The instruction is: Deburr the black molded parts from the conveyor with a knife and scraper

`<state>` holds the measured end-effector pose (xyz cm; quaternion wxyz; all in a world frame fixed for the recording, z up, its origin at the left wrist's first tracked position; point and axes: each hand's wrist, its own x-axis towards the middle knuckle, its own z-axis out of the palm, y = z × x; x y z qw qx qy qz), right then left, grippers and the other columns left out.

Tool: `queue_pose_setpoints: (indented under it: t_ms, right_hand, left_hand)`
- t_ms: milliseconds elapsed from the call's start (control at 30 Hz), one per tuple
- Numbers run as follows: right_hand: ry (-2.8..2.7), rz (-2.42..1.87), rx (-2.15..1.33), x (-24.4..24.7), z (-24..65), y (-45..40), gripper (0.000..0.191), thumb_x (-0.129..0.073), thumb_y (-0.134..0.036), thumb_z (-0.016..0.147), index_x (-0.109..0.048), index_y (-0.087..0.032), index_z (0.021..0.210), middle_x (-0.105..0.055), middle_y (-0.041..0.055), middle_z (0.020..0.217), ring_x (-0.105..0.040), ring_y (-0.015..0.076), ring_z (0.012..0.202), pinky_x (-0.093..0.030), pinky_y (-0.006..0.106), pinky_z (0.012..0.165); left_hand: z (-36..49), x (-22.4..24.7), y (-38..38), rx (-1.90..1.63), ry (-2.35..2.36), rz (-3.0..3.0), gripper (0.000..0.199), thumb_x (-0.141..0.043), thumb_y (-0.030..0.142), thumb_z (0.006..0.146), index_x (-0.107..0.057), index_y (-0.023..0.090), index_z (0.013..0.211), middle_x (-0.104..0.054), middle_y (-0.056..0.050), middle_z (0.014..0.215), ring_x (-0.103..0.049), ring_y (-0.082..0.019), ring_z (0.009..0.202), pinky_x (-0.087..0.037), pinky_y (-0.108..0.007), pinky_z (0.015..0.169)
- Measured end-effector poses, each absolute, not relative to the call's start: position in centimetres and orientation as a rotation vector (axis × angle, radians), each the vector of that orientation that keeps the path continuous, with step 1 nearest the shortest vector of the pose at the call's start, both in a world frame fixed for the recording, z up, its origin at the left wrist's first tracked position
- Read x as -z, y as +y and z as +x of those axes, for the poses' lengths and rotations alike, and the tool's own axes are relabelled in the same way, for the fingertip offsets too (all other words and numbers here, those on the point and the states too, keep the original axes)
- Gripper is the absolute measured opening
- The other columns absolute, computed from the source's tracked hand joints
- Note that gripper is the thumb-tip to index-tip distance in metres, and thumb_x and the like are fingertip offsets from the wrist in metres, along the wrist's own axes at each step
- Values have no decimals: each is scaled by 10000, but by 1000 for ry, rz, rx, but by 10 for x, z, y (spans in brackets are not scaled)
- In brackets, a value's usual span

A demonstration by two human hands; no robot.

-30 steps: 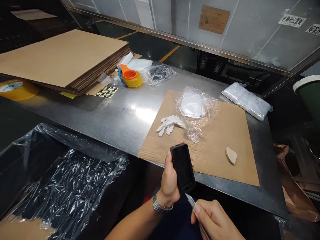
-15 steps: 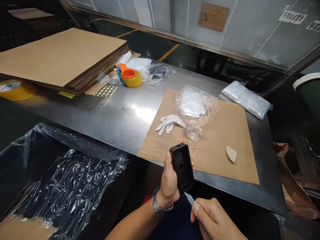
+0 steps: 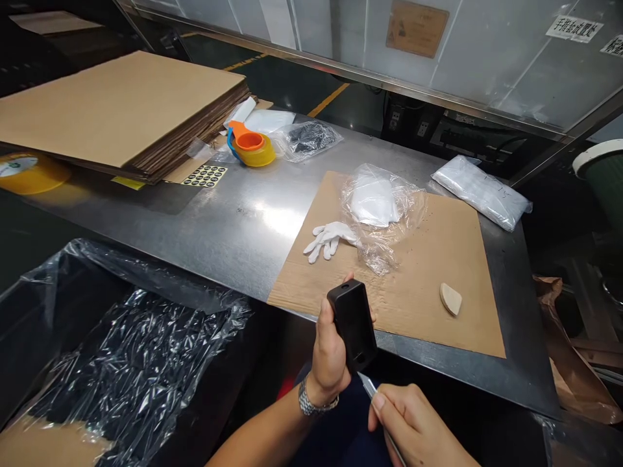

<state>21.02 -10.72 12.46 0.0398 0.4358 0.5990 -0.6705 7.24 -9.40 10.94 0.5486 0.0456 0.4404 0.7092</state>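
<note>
My left hand (image 3: 331,353) is wrapped round a black, hollow rectangular case (image 3: 353,324), its open side turned toward me and a small round hole in its upper end. In my right hand (image 3: 413,418) is a slim metal utility knife (image 3: 368,387), gripped along its handle. The blade's tip is at the lower end of the case; whether it touches the edge I cannot tell. Both hands are in front of the table's near edge. Beyond them a white glove (image 3: 331,240) lies on a cardboard sheet (image 3: 433,259), beside a clear plastic bag with white contents (image 3: 374,201).
A beige wedge-shaped piece (image 3: 450,299) lies on the cardboard. On the metal table (image 3: 204,227) are a cardboard stack (image 3: 126,110), a yellow tape roll in an orange holder (image 3: 253,146), and a plastic packet (image 3: 481,191). A plastic-lined bin (image 3: 131,363) stands at lower left.
The case has tilted slightly in my left hand, so its inside shows at a different angle. The knife has shifted a little left, staying at the case's lower end.
</note>
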Motion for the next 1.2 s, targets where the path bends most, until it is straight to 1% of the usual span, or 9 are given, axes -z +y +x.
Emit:
queue_pose_setpoints:
  t_ms: [200, 367, 433, 567, 667, 733, 867, 1000, 1200]
  right_hand:
    - [1718, 1341, 2175, -123, 208, -109, 498, -286, -561, 897, -508, -154, 715, -367, -75, 367, -350, 60, 337, -267, 154, 380]
    - [1769, 1311, 2262, -119, 212, -110, 464, -268, -549, 902, -484, -161, 766, -362, -85, 366, -332, 67, 317, -258, 173, 369]
    - [2132, 1368, 1986, -120, 215, -110, 380, -260, -431, 938, -481, -165, 782, -418, -61, 435, -387, 76, 375, -301, 192, 420]
    - [3046, 1297, 947, -119, 216, -113, 219, -326, -160, 914, -524, -145, 820, -506, -6, 576, -449, 101, 462, -301, 241, 469]
    - [3345, 1170, 214, -113, 213, -118, 166, -421, -94, 866, -584, -84, 891, -495, -7, 525, -439, 108, 429, -272, 266, 446]
    - [3378, 1095, -93, -109, 212, -121, 157, -476, -72, 835, -605, -53, 923, -489, -14, 504, -437, 105, 426, -268, 271, 445]
    - [3370, 999, -283, -105, 212, -122, 200, -491, -25, 788, -621, -36, 941, -470, -25, 485, -430, 99, 416, -259, 278, 443]
    - [3372, 969, -259, -104, 212, -122, 200, -499, -19, 781, -629, -23, 933, -459, -27, 484, -429, 97, 406, -253, 276, 436]
    - [3380, 990, -211, -104, 212, -123, 194, -507, -22, 785, -640, -20, 926, -464, -25, 482, -426, 92, 403, -262, 272, 425]
  left_hand:
    - [75, -109, -95, -1738, 1003, 81, 599, -383, 612, 843, -420, 239, 1309, -604, -38, 736, -537, -160, 673, -459, -236, 628]
    - [74, -112, -91, -1825, 925, -35, 596, -346, 599, 850, -359, 264, 1343, -590, -40, 702, -516, -162, 600, -448, -238, 537]
    - [73, -115, -90, -1858, 894, -77, 575, -339, 582, 855, -355, 279, 1344, -571, -34, 689, -506, -162, 583, -447, -242, 524]
    - [72, -118, -89, -1918, 898, -145, 543, -350, 581, 844, -388, 321, 1319, -553, -23, 685, -493, -158, 575, -440, -238, 525]
    - [72, -118, -90, -1947, 924, -144, 541, -300, 598, 847, -392, 337, 1312, -548, -21, 654, -483, -165, 569, -434, -242, 518]
    - [72, -118, -91, -1957, 931, -129, 557, -283, 616, 843, -378, 345, 1320, -548, -19, 654, -481, -169, 570, -432, -247, 518]
    - [72, -119, -92, -1955, 953, -107, 596, -248, 646, 833, -303, 364, 1355, -543, -14, 663, -483, -180, 573, -425, -254, 508]
    - [72, -118, -92, -1992, 951, -70, 579, -176, 604, 864, -246, 357, 1384, -548, -21, 663, -487, -182, 584, -428, -257, 533]
    - [73, -118, -93, -2030, 971, -40, 591, -236, 619, 853, -243, 364, 1385, -554, -21, 662, -488, -186, 598, -434, -261, 555]
